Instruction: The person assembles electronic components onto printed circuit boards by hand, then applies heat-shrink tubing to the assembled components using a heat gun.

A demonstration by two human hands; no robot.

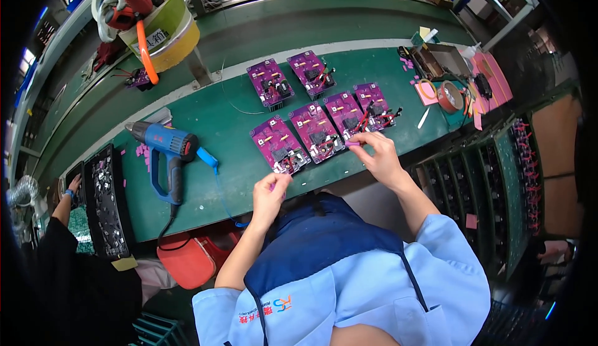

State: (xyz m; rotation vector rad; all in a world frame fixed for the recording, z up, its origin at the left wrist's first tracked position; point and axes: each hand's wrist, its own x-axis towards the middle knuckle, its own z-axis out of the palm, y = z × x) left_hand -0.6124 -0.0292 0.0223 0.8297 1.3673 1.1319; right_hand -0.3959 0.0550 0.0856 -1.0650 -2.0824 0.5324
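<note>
Left hand [268,197], curled fingers [282,182] partly hidden

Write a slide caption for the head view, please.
Left hand and right hand near purple circuit boards on a green bench.

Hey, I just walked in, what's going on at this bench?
Someone in a dark-blue apron is at a green bench with six purple circuit boards laid out in two rows. Their right hand pinches a small purplish piece by the front row; their left hand is near that row's leftmost board, and whether it holds anything is unclear. A blue heat gun lies off to the left; another person's hand shows beyond it.
</note>
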